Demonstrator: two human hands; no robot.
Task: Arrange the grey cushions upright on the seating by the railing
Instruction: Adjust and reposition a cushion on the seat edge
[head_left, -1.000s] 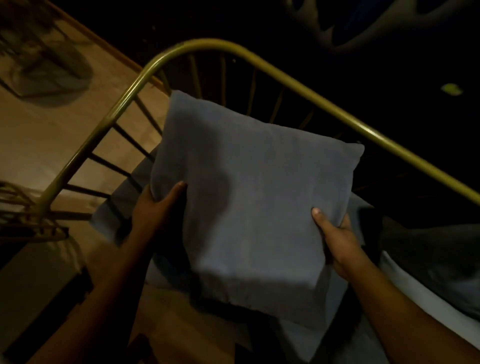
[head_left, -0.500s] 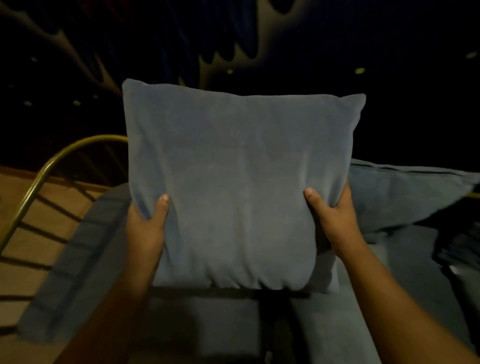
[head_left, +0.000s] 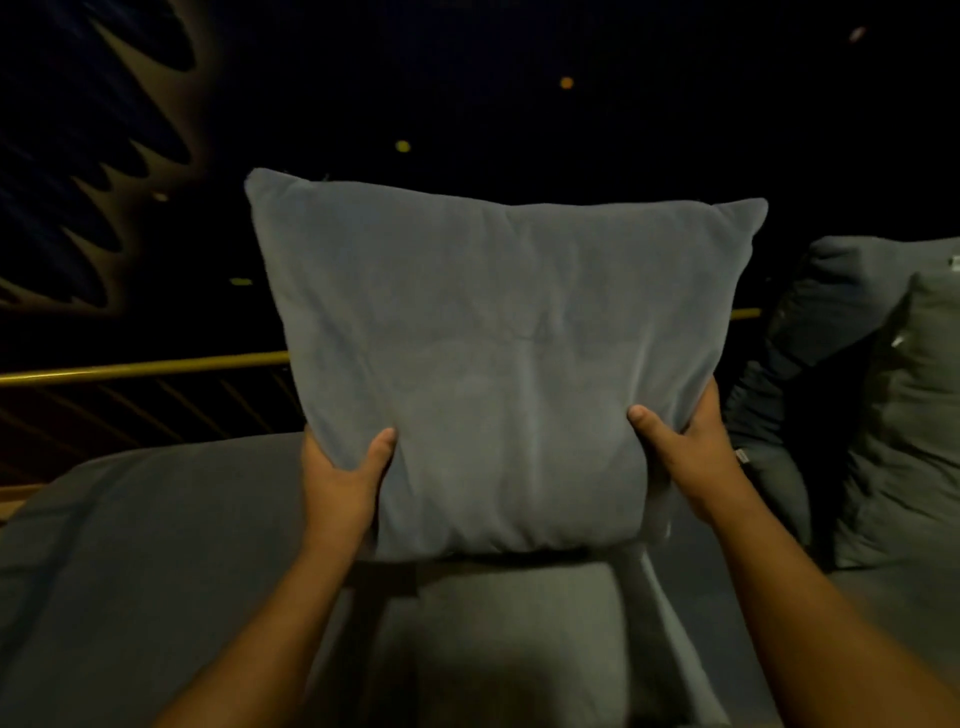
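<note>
A square grey cushion (head_left: 493, 353) stands upright in the middle of the view, its lower edge at the grey seat pad (head_left: 156, 561). My left hand (head_left: 343, 478) grips its lower left side, thumb on the front. My right hand (head_left: 685, 447) grips the lower right side the same way. Behind the cushion runs the yellow railing (head_left: 145, 368). Two more grey cushions lean upright at the right: a dark one (head_left: 810, 374) and a lighter one (head_left: 914, 426) in front of it.
The seating stretches left and right, with a lighter grey pad (head_left: 519, 639) just below the held cushion. Beyond the railing all is dark, with a few small lights. A strip of wooden floor (head_left: 15, 499) shows at the far left.
The view swung right from the railing's curved end to along the seat. The cushion, gripped by both hands throughout, was turned upright and now sits lower, near the seat pad.
</note>
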